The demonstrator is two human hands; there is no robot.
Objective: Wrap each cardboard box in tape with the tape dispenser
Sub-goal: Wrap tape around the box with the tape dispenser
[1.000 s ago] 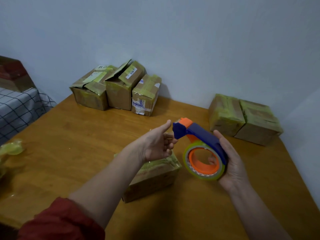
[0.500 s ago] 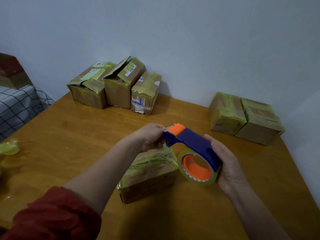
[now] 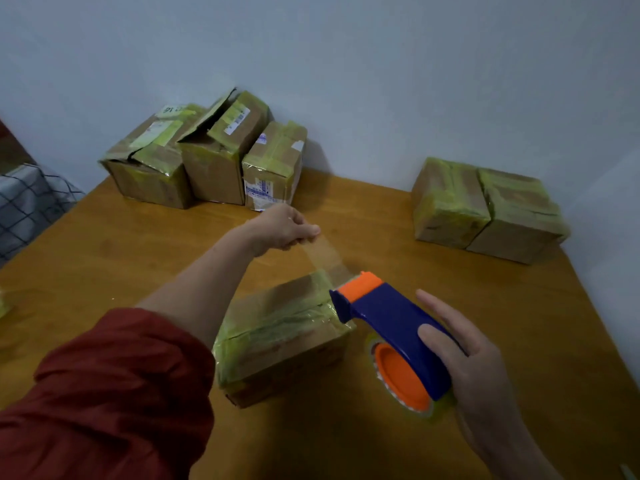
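A cardboard box with yellowish tape over its top lies on the wooden table in front of me. My right hand grips the blue and orange tape dispenser just right of the box, its orange head at the box's far right corner. My left hand pinches the end of a clear tape strip that stretches from the dispenser's head up and away over the table beyond the box.
Three taped cardboard boxes stand against the wall at the back left. Two more wrapped boxes sit at the back right. A checked cloth lies past the table's left edge. The right table edge runs close to the wall.
My left hand took the tape end at the dispenser's head and pulled it away from me, drawing out a strip. The dispenser dropped lower, beside the box.
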